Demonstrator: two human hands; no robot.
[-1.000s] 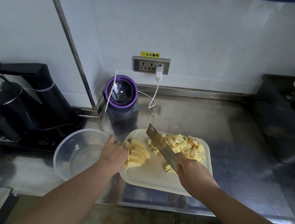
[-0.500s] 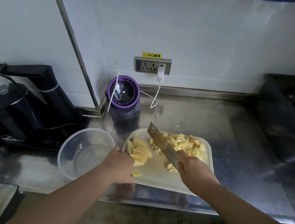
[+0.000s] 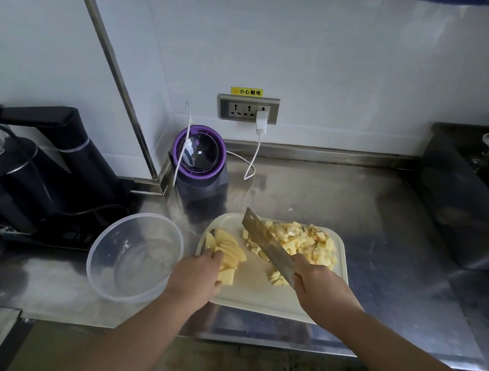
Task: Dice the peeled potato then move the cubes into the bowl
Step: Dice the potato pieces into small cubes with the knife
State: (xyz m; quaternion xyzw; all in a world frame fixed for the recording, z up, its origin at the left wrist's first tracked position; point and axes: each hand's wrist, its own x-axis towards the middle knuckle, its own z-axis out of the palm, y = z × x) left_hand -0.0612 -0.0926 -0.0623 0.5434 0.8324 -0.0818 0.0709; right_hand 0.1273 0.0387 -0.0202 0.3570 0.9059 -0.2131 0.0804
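The potato slices (image 3: 229, 249) lie fanned at the left of the white cutting board (image 3: 253, 302), and the diced cubes (image 3: 307, 244) are heaped at its far right. The clear bowl (image 3: 96, 255) just left of the board holds no cubes yet. The left hand (image 3: 196, 275) curls its fingers (image 3: 217, 256) down onto the slices. The right hand (image 3: 321, 287) grips the cleaver (image 3: 269, 245), its blade slanting between slices and cubes, above the steel tabletop (image 3: 386, 227).
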